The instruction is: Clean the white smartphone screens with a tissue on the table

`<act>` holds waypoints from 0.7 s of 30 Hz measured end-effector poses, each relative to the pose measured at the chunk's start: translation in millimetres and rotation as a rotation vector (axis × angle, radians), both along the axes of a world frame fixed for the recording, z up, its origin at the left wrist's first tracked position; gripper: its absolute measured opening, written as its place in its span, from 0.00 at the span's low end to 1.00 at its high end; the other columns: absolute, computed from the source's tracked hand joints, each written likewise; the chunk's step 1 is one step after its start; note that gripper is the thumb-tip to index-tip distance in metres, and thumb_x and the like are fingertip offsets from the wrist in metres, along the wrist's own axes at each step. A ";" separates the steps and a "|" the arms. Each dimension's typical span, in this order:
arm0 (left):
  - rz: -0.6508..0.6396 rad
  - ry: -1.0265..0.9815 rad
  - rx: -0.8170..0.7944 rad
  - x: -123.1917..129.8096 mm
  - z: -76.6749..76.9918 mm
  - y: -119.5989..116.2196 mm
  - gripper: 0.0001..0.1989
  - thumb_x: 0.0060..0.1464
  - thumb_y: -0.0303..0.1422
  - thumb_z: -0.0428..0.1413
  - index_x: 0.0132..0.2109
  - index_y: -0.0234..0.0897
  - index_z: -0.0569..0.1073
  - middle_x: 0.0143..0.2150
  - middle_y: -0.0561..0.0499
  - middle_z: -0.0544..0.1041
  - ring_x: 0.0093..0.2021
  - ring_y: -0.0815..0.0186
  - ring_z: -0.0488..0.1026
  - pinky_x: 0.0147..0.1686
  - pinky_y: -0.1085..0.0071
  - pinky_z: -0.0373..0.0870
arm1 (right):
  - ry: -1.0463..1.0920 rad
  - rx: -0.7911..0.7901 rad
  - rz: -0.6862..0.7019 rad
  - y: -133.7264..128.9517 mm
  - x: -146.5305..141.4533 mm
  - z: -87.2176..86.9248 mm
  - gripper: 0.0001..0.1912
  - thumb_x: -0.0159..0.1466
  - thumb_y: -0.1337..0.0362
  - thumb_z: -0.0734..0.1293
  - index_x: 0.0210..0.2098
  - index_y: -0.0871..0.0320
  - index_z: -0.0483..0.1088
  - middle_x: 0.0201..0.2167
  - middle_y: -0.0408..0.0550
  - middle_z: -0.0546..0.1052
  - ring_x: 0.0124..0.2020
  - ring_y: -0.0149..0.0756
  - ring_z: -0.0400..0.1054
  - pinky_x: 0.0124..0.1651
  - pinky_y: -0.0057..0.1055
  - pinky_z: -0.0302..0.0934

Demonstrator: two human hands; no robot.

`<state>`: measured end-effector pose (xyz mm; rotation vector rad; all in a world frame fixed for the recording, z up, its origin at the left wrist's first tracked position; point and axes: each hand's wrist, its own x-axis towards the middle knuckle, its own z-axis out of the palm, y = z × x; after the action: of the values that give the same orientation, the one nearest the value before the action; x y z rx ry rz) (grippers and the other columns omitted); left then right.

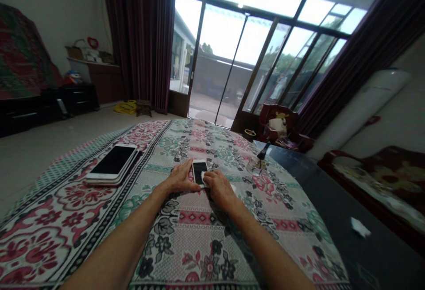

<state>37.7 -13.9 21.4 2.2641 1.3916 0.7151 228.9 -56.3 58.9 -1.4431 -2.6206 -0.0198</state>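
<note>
Forearms point(122, 237) in close, small phone point(199, 167) flat on tablecloth point(202, 230)

Our left hand point(180, 178) grips the phone's left edge; our right hand point(220, 188) pinches a white piece point(203, 175) against its screen. Risk: sideways pressure beating the left grip skids it. If cloth drags, the glass bottle point(255, 165) could tip.

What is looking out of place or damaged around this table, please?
A white scrap lies loose on the dark surface at right, like litter, and the stacked devices sit slightly unaligned. No spill or damage is visible.
</note>
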 end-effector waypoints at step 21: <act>-0.043 -0.013 -0.022 0.0 1.1 3.1 0.52 0.34 0.46 0.66 0.65 0.34 0.54 0.63 0.39 0.64 0.62 0.47 0.61 0.61 0.56 0.56 | 0.115 0.016 0.064 66.0 -22.3 -9.0 0.18 0.62 0.77 0.58 0.46 0.59 0.73 0.47 0.50 0.75 0.48 0.37 0.62 0.53 0.30 0.51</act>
<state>37.7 -10.9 22.5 2.2613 1.3338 0.6959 206.6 9.7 49.9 -1.3129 -2.5659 0.0482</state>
